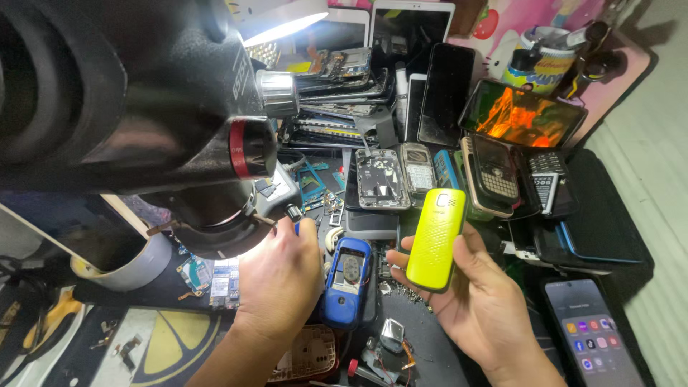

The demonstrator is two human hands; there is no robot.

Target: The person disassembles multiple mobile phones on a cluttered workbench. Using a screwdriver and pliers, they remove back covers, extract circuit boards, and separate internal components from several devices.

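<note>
Right hand (476, 301), lower centre-right of frame, palm up, fingers half curled round a yellow-green phone back cover (435, 239); cover stands tilted, dotted back facing the camera, resting on fingers w/ thumb along its right edge. Left hand (281, 276), lower centre, back of hand to camera, fingers closed round a small blue-handled tool (294, 215) whose dark top sticks up above the knuckles; tip hidden under the hand.

Between the hands, a blue phone body (347, 279) lies flat on the bench, opened, round speaker showing. Just left of the left hand, small circuit boards (215, 278) under a microscope head (143, 122) that fills the upper left of frame, w/ lit ring beneath.

Bench surface: dark work mat (423, 337), loose screws and small metal bits scattered lower centre. Lower right, a smartphone (591, 333) w/ screen on, app icons showing. Centre: bare phone frame (376, 178), keypad phones (491, 172) beside it. Upper centre: stack of phone screens & boards (337, 93), dark tablet-like slabs leaning behind. Upper right: phone w/ orange picture lit (523, 111), printed cup holding tools (539, 61). Right edge: pale floor (656, 165). Lower left: roll of tape (129, 258).
</note>
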